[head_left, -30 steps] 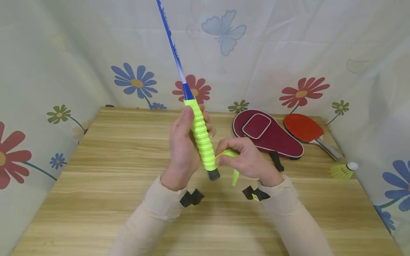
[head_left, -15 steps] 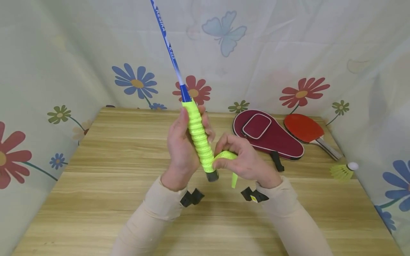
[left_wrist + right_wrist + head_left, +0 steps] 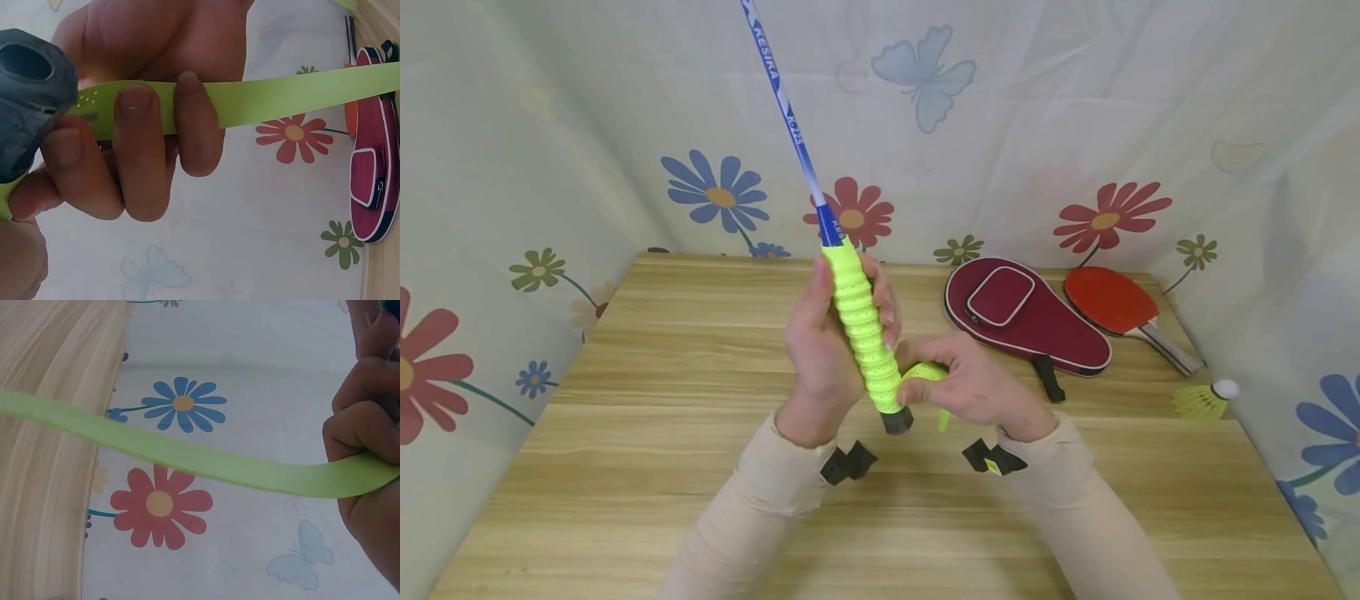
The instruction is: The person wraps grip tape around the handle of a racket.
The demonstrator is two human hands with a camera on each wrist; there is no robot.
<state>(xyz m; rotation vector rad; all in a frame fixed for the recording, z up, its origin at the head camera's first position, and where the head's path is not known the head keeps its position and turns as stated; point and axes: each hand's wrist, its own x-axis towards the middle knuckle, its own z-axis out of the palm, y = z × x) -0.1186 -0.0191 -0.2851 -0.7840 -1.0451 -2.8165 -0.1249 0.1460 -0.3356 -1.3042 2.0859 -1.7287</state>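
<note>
A badminton racket (image 3: 783, 104) slants upward to the left, its head out of view. My left hand (image 3: 823, 358) grips the handle, thumb along one side and fingers curled round the other. Ridged neon-yellow overgrip tape (image 3: 862, 321) covers the handle down to the dark butt cap (image 3: 897, 421). Beside the lower handle, my right hand (image 3: 966, 379) pinches the tape's loose strip between thumb and fingers. In the left wrist view the strip (image 3: 262, 100) runs out past curled fingers. The right wrist view shows the same strip (image 3: 187, 459) trailing across from the hand.
At the back right of the wooden table (image 3: 647, 375) lie a maroon paddle case (image 3: 1052, 329) and a red table tennis bat (image 3: 1108, 300). A yellow shuttlecock (image 3: 1206, 400) sits near the right edge. A flowered curtain (image 3: 1000, 125) hangs behind.
The racket has turned about its length, bringing the lettering on its shaft into clear view. Shaft and handle have shifted slightly left and down. The right hand stays close to the lower handle.
</note>
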